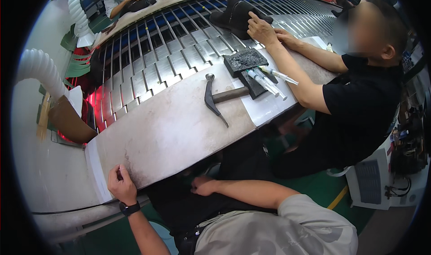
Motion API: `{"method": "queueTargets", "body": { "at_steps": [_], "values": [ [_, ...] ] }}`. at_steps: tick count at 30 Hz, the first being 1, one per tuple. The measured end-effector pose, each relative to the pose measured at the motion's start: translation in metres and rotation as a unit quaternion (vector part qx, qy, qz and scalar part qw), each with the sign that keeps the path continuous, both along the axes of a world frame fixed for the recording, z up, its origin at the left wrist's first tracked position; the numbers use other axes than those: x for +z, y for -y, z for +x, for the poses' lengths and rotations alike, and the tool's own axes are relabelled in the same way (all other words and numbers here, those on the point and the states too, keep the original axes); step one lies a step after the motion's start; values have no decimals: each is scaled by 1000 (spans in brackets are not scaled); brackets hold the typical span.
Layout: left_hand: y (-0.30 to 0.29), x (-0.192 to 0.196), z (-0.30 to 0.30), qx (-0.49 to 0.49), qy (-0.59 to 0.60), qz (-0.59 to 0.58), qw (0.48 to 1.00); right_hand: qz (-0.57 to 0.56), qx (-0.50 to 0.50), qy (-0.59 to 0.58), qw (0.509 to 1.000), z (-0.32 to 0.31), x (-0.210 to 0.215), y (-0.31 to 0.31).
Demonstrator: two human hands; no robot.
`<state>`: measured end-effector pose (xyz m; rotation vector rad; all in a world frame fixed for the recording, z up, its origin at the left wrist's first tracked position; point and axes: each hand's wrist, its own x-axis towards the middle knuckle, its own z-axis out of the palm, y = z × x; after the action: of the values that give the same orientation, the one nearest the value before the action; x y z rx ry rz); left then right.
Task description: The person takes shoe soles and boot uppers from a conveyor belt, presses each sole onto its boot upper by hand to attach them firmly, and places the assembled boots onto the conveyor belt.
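Note:
My left hand point(121, 185), with a black watch on the wrist, rests with curled fingers on the near edge of the worn grey worktable point(170, 129), beside a white strip along that edge. My right hand point(204, 185) lies below the table edge on the black cloth over my lap; the shadow hides part of its fingers. A hammer point(217, 98) with a dark curved head lies on the table, out of reach of both hands.
A co-worker in a black shirt sits at the right, hands point(262, 28) on a black boot point(235, 15) on the slatted metal conveyor point(170, 44). Syringes point(269, 80) lie across black blocks point(244, 59). A white ribbed hose point(40, 71) and brown hood point(67, 120) stand at the left.

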<state>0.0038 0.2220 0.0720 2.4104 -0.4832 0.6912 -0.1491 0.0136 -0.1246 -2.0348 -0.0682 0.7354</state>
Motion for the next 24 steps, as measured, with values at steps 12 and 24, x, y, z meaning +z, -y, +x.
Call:
{"method": "queueTargets", "body": {
  "at_steps": [12,24],
  "values": [
    [0,5,1,-5,32,-17,999,-35,9,45,998,9,-23,2],
    [-1,7,-2,7,10,-30,999,-184,1,241,953,43,38,158]
  ]
}}
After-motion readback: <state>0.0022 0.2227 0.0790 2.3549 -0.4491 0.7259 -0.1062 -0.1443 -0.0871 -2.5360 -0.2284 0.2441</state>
